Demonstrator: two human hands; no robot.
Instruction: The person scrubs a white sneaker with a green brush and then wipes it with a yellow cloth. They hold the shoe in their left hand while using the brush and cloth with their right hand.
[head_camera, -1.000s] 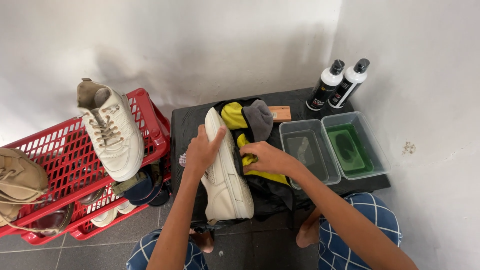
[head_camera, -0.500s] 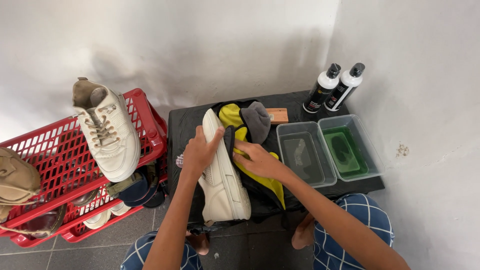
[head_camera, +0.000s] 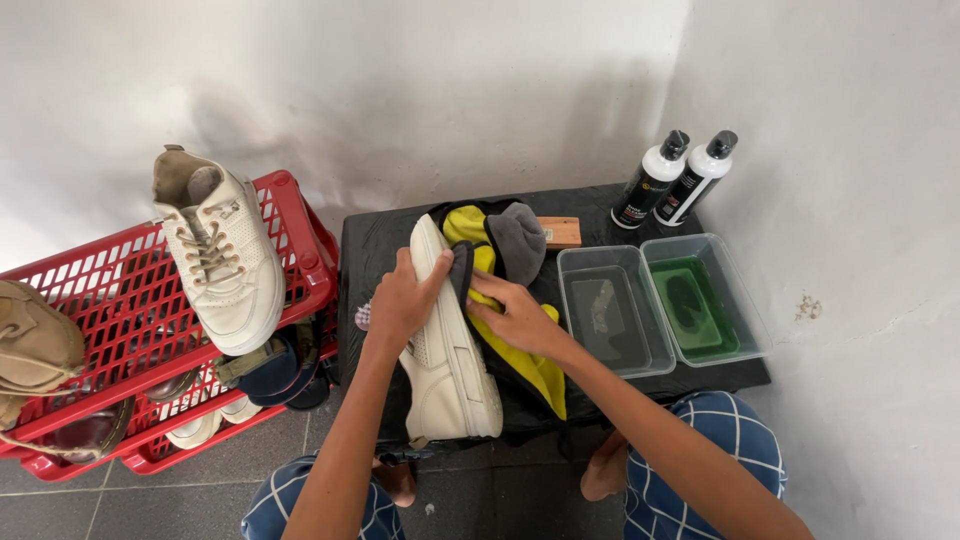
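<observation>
Sneaker (head_camera: 450, 360) under left fingers (head_camera: 425, 275), cloth (head_camera: 462, 272) beside

both forearms are extended forward from the lower frame edge. the left hand (head_camera: 402, 300) is curled in a grip, fingers bent. the right hand (head_camera: 515, 315) is pressed palm-down, fingers flexed.

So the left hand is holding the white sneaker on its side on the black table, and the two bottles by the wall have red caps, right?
Not quite: the two bottles have black caps, as the head view shows. The left hand is indeed holding the white sneaker on its side on the black table.
</observation>
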